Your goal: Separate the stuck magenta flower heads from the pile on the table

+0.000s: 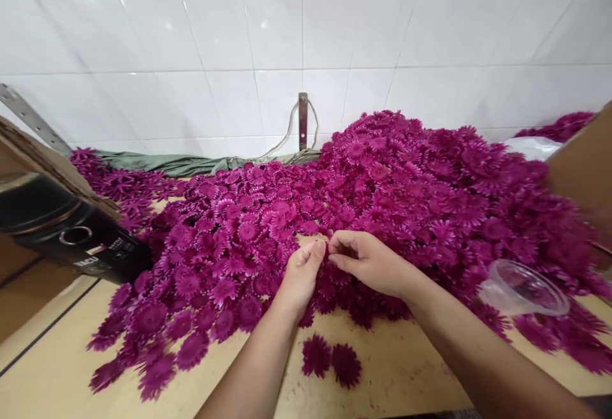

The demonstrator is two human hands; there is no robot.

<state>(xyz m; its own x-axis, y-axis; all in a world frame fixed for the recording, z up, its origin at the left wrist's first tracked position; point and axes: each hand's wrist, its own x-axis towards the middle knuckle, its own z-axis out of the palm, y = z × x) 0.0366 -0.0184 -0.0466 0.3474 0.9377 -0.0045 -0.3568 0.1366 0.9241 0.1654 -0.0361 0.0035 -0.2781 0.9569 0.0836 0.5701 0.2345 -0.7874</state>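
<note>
Magenta flowers [247, 231]; left hand [302, 273], right hand [368, 262] curled close together

Magenta fringed flowers [248, 231] heaped; two loose in front.

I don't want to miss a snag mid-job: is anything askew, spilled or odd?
Nothing looks clearly damaged. The clear plastic cup at right seems tilted among the purple flower pieces. The black bottle at left appears to lean, though the lens may exaggerate that. Two loose pieces lie apart in front.
</note>
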